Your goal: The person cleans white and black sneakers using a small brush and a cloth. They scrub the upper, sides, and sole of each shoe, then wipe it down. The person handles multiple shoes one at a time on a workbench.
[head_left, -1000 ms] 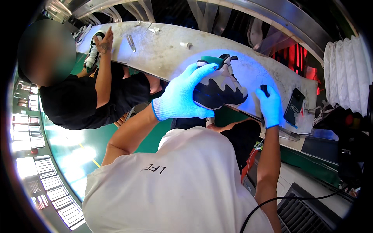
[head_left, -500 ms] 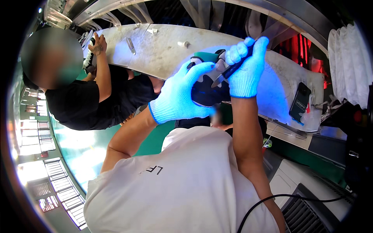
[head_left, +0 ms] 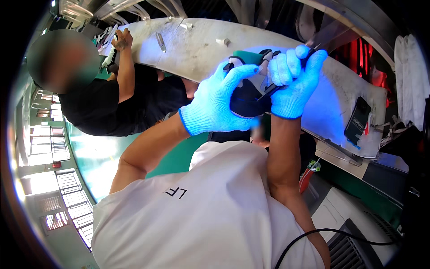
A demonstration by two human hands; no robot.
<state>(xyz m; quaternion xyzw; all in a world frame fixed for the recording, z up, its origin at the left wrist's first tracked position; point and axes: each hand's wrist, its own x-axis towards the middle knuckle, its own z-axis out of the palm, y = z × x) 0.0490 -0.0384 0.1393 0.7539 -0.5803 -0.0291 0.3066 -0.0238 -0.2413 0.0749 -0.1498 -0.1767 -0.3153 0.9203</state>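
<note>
My left hand (head_left: 215,104), in a blue knit glove, is cupped around a black, white and teal shoe (head_left: 247,58) and holds it up over the pale workbench (head_left: 197,45). The gloved right hand (head_left: 293,85) is clenched on a thin dark tool (head_left: 268,91), whose tip rests against the shoe's dark side. Both hands meet at the shoe under a blue-violet light. Most of the shoe is hidden by the gloves.
A co-worker in a black shirt (head_left: 112,105) stands at the left with a hand (head_left: 122,40) on another shoe at the bench. A black phone (head_left: 358,120) lies at the bench's right end. White cloths (head_left: 410,76) hang far right. A black cable (head_left: 313,233) runs at lower right.
My right hand has swung from beside the phone over to the shoe and now presses the tool against it. The left hand has kept hold of the shoe.
</note>
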